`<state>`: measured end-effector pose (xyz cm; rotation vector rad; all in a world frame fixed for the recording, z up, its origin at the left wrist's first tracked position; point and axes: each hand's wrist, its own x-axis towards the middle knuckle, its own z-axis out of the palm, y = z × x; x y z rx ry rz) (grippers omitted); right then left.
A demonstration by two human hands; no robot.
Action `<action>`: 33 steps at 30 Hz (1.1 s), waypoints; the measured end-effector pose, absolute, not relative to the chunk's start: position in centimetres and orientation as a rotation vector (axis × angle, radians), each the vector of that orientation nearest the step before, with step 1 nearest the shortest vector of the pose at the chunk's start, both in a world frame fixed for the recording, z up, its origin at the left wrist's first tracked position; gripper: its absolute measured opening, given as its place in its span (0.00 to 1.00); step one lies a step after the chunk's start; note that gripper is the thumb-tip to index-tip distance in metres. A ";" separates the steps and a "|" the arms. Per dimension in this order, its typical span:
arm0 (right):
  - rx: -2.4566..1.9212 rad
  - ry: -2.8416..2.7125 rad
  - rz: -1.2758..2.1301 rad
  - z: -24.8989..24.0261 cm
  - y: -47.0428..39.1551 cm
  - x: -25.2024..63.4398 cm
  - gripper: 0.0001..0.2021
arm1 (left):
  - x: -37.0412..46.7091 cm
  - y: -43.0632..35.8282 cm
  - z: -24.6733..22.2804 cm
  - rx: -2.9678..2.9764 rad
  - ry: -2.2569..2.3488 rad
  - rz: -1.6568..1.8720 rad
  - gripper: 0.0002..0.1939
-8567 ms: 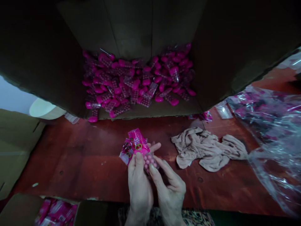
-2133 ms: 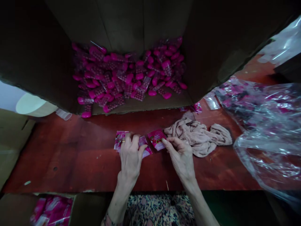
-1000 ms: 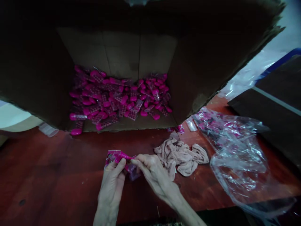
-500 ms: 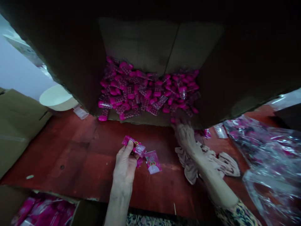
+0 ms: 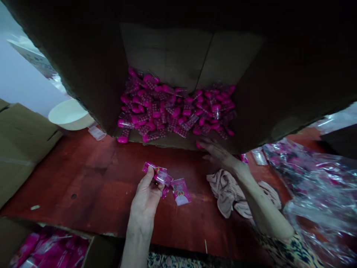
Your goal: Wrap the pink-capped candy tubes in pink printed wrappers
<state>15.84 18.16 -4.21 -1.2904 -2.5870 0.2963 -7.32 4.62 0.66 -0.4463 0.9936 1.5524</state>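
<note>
My left hand (image 5: 146,193) pinches a small bunch of pink printed packets (image 5: 163,176) between thumb and fingers, above the red table. Just right of it, another pink printed packet (image 5: 180,191) lies flat on the tabletop. At the front edge of the large cardboard box (image 5: 156,48), my right hand (image 5: 219,152) reaches in with fingers stretched and the thumb apart. Its fingertips touch a pink cap (image 5: 198,144); whatever is behind the cap is hidden by the hand. Inside the box lies a heap of clear tubes with pink caps (image 5: 167,108), filled with small pink balls.
A crumpled cloth (image 5: 225,191) lies under my right forearm on the red table (image 5: 83,182). Clear plastic bags with pink contents (image 5: 315,175) cover the right side. At left are a white bowl (image 5: 69,115) and cardboard box (image 5: 25,141). A lower box holds pink packets (image 5: 52,247).
My right hand has moved slightly and its fingers have stretched leftward. The pink cap at its fingertips has shifted left and toward me. My left hand keeps its hold on the packets.
</note>
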 end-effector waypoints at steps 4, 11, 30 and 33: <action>-1.330 -2.503 0.292 -4.3 18.0 16.2 0.24 | -7.3 4.7 0.8 -0.511 0.979 1.527 0.11; -1.533 -2.262 0.305 -3.4 17.4 15.2 0.12 | -7.3 4.8 1.2 -0.518 0.936 1.532 0.09; -1.280 -1.771 0.367 0.0 2.5 5.6 0.12 | -4.4 4.2 0.7 -0.178 0.954 1.650 0.06; -1.309 -1.757 0.313 -0.5 2.3 5.7 0.12 | -3.9 4.2 0.5 -0.028 0.969 1.662 0.06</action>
